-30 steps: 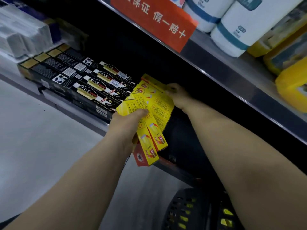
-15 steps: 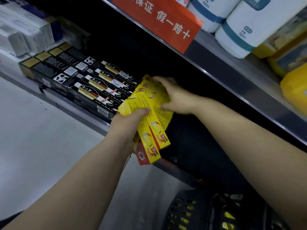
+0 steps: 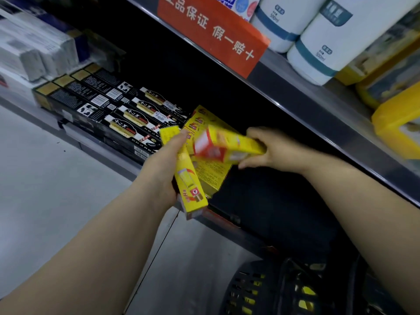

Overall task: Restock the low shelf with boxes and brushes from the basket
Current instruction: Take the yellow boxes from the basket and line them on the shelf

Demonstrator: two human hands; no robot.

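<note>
My left hand (image 3: 166,164) grips a long yellow box (image 3: 188,180) that points down toward me, in front of the low shelf (image 3: 95,144). My right hand (image 3: 270,151) holds a second yellow box (image 3: 227,144) with a red and white end, blurred, lying crosswise just above several more yellow boxes (image 3: 211,173) that rest on the shelf. The dark basket (image 3: 250,289) sits on the floor at the bottom right, with yellow packs showing through its holes.
Rows of black and gold boxes (image 3: 109,110) fill the low shelf to the left of the yellow ones. An upper shelf edge with a red sign (image 3: 213,32) overhangs; white bottles (image 3: 318,42) and yellow packs stand on it. Grey floor lies at the left.
My right hand has lifted one yellow box off the fanned bunch and turned it crosswise. My left hand now holds fewer boxes, and some lie on the shelf.
</note>
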